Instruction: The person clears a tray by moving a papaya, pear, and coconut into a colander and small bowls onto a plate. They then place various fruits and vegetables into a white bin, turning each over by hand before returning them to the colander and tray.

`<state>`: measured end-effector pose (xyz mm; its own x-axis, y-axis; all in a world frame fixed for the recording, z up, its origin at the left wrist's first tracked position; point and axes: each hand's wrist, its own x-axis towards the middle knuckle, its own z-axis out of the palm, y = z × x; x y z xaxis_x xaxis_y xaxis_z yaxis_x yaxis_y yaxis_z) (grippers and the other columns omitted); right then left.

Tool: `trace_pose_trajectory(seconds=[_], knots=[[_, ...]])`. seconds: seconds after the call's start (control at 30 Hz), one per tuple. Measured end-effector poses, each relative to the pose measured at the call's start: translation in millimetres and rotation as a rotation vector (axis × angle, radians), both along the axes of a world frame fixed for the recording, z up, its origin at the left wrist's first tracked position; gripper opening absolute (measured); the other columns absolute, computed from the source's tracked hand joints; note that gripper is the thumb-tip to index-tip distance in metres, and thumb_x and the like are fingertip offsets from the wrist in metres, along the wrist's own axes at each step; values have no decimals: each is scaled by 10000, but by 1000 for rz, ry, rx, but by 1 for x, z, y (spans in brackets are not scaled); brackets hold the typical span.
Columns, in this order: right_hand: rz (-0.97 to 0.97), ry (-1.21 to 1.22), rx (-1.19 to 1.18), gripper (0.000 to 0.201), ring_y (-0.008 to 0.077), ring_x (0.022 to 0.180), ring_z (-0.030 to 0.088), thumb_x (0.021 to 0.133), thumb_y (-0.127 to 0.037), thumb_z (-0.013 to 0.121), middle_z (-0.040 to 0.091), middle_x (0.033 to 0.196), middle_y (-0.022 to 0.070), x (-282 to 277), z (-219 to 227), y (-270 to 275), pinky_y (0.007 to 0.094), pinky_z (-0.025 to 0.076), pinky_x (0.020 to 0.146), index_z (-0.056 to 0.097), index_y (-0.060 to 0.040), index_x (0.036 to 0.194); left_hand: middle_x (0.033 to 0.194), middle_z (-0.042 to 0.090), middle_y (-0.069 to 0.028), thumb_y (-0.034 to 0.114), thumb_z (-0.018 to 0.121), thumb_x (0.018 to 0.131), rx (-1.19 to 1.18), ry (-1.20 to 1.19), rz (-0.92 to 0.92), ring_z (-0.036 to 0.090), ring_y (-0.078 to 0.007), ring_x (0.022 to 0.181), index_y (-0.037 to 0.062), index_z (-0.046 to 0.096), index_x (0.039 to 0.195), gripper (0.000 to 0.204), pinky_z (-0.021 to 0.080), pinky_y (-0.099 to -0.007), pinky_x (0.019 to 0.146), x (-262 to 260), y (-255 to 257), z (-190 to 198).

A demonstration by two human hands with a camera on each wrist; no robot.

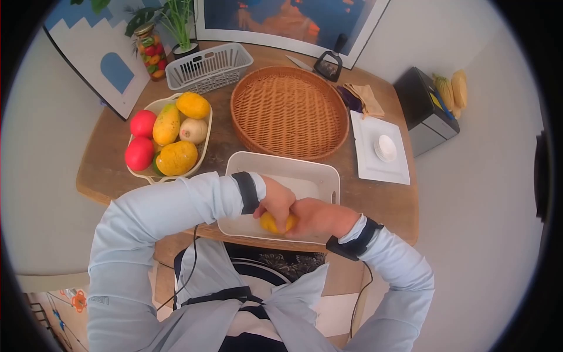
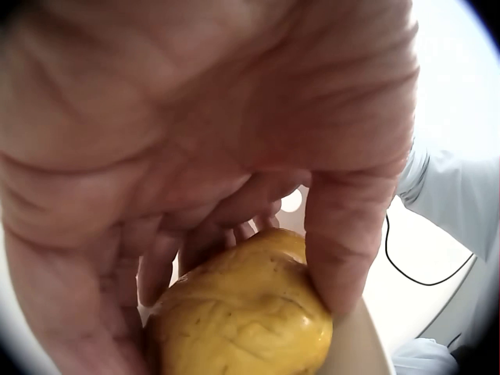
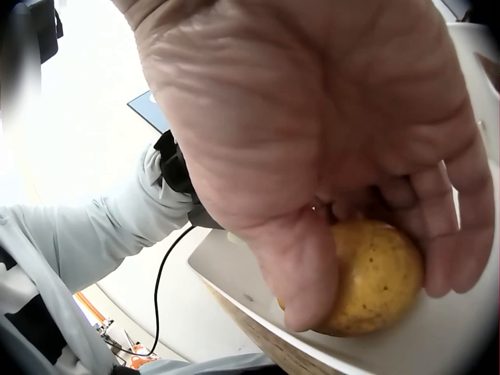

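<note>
Both hands are around one yellow fruit point(image 1: 269, 222) low inside a white plastic bin point(image 1: 280, 160) at the table's front edge. The fruit's skin looks wrinkled and speckled in the left wrist view. My left hand point(image 1: 278, 198) grips it from above, thumb on one side and fingers curled along the other. From the right, my right hand point(image 1: 321, 218) holds the same fruit point(image 3: 377, 277), its thumb pressed on the near side and fingers bent around the far side. The two hands meet over the fruit and hide part of it in the head view.
Left of the bin, a cream basket point(image 1: 206, 139) holds red and yellow fruits. A round wicker tray point(image 1: 290, 111) lies behind the bin, with a grey slotted basket point(image 1: 226, 61) further back. On the right are a white square plate point(image 1: 365, 159) and a small white bowl point(image 1: 385, 148).
</note>
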<state>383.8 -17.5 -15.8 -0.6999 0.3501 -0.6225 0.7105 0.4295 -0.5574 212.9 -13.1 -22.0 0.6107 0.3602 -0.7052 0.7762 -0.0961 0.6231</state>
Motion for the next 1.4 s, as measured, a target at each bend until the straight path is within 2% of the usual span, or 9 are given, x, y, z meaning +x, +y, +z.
trace_pose_trajectory(seconds=[0.1,0.2,0.6,0.7,0.8,0.9,1.03,1.2,1.4], knots=[[95,-58,147,576,374,1038,646,757,-257,788,667,1096,245,-8,20,-1,391,516,901,582,49,1199,832,687,-172,308,837,672,161,31,-30,669,-261,742,-31,664,1113,582,537,-363,637,2,2,6],[62,-2,666,608,387,1071,609,753,-251,781,641,1143,232,10,-17,-2,401,486,940,555,49,1232,862,697,-200,280,833,682,403,-25,-37,684,-281,816,-50,674,1087,546,539,-378,683,-4,6,17],[82,-5,81,416,390,1048,625,779,-256,764,665,960,234,0,13,5,410,508,894,655,63,1022,908,685,-158,222,797,739,83,-3,73,652,-256,814,-24,655,1114,470,509,-362,715,10,4,-1],[215,22,715,431,369,1023,630,771,-243,773,657,948,212,2,5,-6,429,517,869,632,42,1063,911,681,-140,179,787,746,246,-112,158,639,-238,810,-1,654,1122,437,501,-344,721,7,11,-6],[-17,103,778,457,374,995,629,753,-195,769,617,1114,200,5,13,-7,452,520,885,595,19,1118,966,692,-148,149,785,749,259,-131,218,657,-252,896,21,651,1146,438,507,-343,773,1,27,-4],[-76,103,699,482,388,998,626,773,-198,764,629,1061,202,6,29,-8,457,519,863,560,49,1132,1037,699,-156,172,788,760,263,-83,222,662,-272,1001,40,651,1167,450,507,-354,842,0,25,4],[-21,35,481,499,411,986,622,763,-236,765,652,1010,219,12,8,4,447,516,845,579,41,1134,1108,693,-160,248,788,786,319,-24,78,653,-291,1046,36,644,1196,484,500,-368,890,7,10,27],[143,-17,164,419,407,917,635,733,-235,754,691,965,223,13,4,7,417,534,830,650,50,1022,1093,696,-178,279,783,797,208,-2,29,654,-306,1046,17,649,1185,487,492,-362,908,16,11,-8],[29,-9,784,500,407,964,622,746,-267,804,633,1098,219,1,15,-8,425,508,898,620,43,1093,1040,705,-181,229,802,766,287,-137,118,661,-305,1011,2,672,1140,457,499,-366,879,6,20,6]])
